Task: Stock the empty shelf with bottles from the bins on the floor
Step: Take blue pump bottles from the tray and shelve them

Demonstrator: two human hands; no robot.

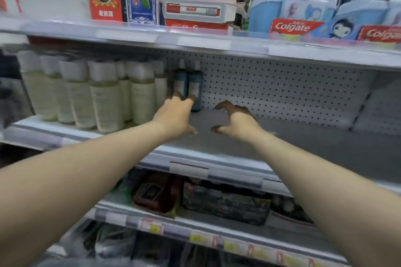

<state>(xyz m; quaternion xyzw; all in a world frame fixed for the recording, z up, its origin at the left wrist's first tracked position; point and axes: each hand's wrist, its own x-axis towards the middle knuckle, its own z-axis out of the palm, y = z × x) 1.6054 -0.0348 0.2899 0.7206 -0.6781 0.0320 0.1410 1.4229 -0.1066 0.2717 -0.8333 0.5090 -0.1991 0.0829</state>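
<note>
Progress: early. Two teal bottles [188,84] stand at the back edge of the shelf [303,147], left of its middle and against the perforated back panel [282,89]. They are just beside the block of pale bottles [104,93] that fills the shelf's left end. From the teal pair towards the right end, no bottles show, so most of the stocking appears still to be done. The bins on the floor are out of view.

Orientation: both teal bottles are upright, long axis vertical, caps up and labels towards the front edge. They stand side by side, touching or nearly so; motion blur prevents a firmer reading.

Left hand [175,115]: reaches to the back edge with fingers spread, tips at the lower bodies of the teal pair. Whether they grip a bottle or only touch it cannot be told.

Right hand [236,121]: hovers over mid-shelf, right of the teal bottles and apart from them. Its fingers are wide and hooked, holding nothing.
</note>
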